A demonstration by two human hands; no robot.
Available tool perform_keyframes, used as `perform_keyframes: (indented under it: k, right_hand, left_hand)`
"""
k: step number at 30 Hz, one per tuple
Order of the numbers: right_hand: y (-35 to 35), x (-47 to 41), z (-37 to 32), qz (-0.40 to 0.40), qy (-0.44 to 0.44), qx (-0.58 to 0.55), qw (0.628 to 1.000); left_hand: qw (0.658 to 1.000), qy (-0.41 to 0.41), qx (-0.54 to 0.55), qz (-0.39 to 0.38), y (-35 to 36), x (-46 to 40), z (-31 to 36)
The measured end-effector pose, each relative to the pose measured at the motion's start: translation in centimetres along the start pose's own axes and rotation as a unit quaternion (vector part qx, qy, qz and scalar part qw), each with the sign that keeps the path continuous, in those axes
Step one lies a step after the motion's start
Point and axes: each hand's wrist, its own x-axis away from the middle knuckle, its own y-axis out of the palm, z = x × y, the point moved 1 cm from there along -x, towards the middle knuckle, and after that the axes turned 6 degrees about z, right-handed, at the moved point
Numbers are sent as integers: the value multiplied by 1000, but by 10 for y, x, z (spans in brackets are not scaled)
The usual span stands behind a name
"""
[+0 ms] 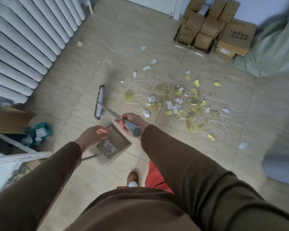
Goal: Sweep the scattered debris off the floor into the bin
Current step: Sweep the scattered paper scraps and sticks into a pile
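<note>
Scattered debris (182, 104) lies on the tiled floor: white and yellow paper scraps, dry leaves and thin straws, spread right of centre. My right hand (128, 121) grips the grey handle of a broom. Its head (99, 102) rests on the floor just left of the pile. A tan dustpan (117, 140) sits close in front of my feet, and its handle runs left under my left forearm. My left hand (92, 136) hovers over the dustpan with curled fingers, and nothing shows in them. The grey bin (280, 170) stands at the right edge.
A white radiator (32, 39) lines the left wall. Stacked cardboard boxes (213, 29) and a green sack (274, 47) stand at the back right. An open box with teal rubbish (37, 132) and a white frame (20, 157) crowd the left side.
</note>
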Motion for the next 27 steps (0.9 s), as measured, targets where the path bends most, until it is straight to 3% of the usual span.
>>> perform_keyframes:
  k: [5,10,14,17,22,27]
  right_hand:
    - [-56,11,-71,91,6,52,995]
    - [-101,65,-104,180,-47,117,976]
    - [-102,113,-117,161,-83,139,974]
    - [-93,111,-126,119,-49,112,985]
    - [-37,46,-132,-14,56,123,991]
    - [47,-45,-115,-30,128,187,974]
  left_hand:
    - [999,-31,-17,-5,4,-29,34]
    - [1000,-13,5,-19,14,-51,82]
    - [1000,-14,7,-19,21,-68,103]
    - [999,-24,0,-25,23,-76,104]
    - [999,-38,-12,-27,18,-81,86]
    - [998,-57,-19,-27,10,-80,57]
